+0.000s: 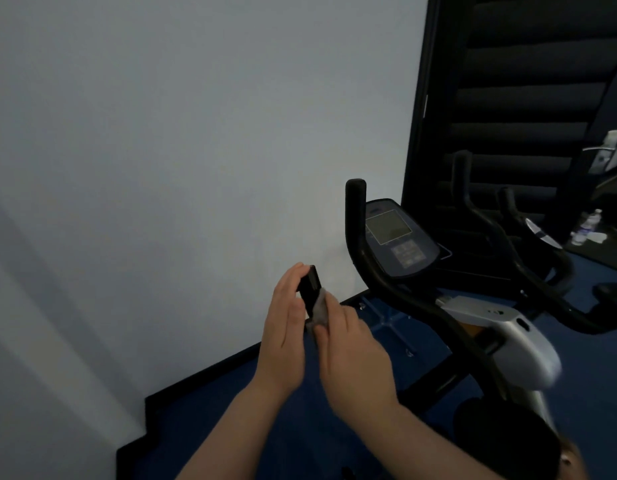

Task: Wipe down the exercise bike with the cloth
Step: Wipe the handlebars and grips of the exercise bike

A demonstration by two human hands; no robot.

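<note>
The exercise bike (507,327) stands at the right, with a silver frame, black curved handlebars and a dark console (397,237). Its near black handlebar end (309,284) sticks up between my hands. My left hand (284,330) rests against the left side of that end, its fingers nearly straight and the fingertips bent slightly over the top. My right hand (352,351) grips a small grey cloth (320,311) and presses it against the right side of the same handlebar end. The lower part of the grip is hidden behind the cloth and my hands.
A white wall (178,150) fills the left, edged by a black baseboard (196,375) above blue flooring (265,427). A dark-framed mirror (507,98) behind the bike reflects the handlebars and some bottles (585,226). The bike's black saddle (501,441) is low right.
</note>
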